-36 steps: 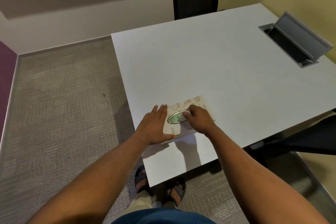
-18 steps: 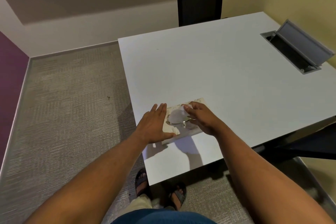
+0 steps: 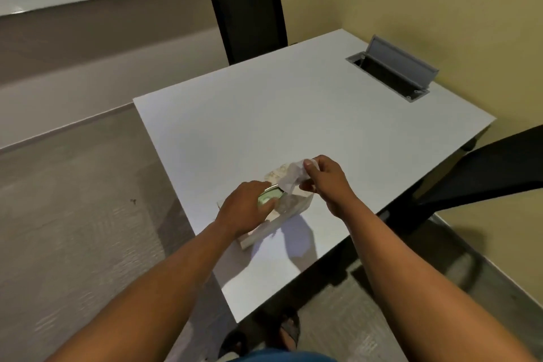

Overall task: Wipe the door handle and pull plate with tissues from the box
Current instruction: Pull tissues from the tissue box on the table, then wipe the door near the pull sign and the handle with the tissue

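Observation:
A pale patterned tissue box lies flat near the front left corner of the white table. My left hand presses down on the box's top, fingers spread beside its green-rimmed oval slot. My right hand hovers just above the box, thumb and fingers pinched on a white tissue that stretches up out of the slot, its lower end still inside. No door, handle or pull plate is in view.
A grey cable hatch stands open at the table's far right. One black chair sits at the far side, another at the right edge. Carpet lies to the left; my sandalled feet are below the table's corner.
My right hand has lifted from the slot, drawing a tissue upward out of the box. My left hand slid further onto the box top. The camera view tilted up.

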`<move>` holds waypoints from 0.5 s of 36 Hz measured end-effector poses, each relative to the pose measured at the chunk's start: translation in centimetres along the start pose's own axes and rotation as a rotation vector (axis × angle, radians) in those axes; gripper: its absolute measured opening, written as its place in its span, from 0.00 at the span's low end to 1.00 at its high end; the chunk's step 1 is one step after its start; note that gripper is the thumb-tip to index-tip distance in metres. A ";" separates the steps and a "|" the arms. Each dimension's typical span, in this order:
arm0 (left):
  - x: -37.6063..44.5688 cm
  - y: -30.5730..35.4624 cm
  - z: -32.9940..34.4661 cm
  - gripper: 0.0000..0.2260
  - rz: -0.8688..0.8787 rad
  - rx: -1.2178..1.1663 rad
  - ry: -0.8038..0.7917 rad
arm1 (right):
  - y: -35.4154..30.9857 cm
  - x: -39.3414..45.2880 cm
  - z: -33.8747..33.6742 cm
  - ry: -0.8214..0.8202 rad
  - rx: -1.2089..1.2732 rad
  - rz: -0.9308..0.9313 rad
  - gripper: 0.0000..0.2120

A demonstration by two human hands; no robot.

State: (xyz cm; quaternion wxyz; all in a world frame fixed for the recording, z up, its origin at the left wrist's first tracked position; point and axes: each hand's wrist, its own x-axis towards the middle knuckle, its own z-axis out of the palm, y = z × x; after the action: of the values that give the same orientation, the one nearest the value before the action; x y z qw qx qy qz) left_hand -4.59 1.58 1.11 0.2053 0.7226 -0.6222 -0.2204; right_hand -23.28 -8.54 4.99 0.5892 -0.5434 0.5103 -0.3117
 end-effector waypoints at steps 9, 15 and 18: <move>0.3 4.9 -1.0 0.20 0.051 -0.343 -0.198 | -1.9 -5.7 -2.4 0.247 -0.042 -0.156 0.06; -0.7 9.6 -1.1 0.25 0.175 -0.439 -0.300 | -2.1 -10.8 -4.6 0.430 -0.075 -0.163 0.05; -1.4 12.2 -0.4 0.26 0.238 -0.434 -0.332 | -1.9 -13.4 -5.9 0.537 -0.096 -0.167 0.04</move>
State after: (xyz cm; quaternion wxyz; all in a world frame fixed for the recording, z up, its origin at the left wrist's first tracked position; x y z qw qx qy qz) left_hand -14.36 1.30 8.49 0.2747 0.5378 -0.6661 -0.4376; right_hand -32.27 1.50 10.99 0.3788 -0.5089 0.6156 -0.4675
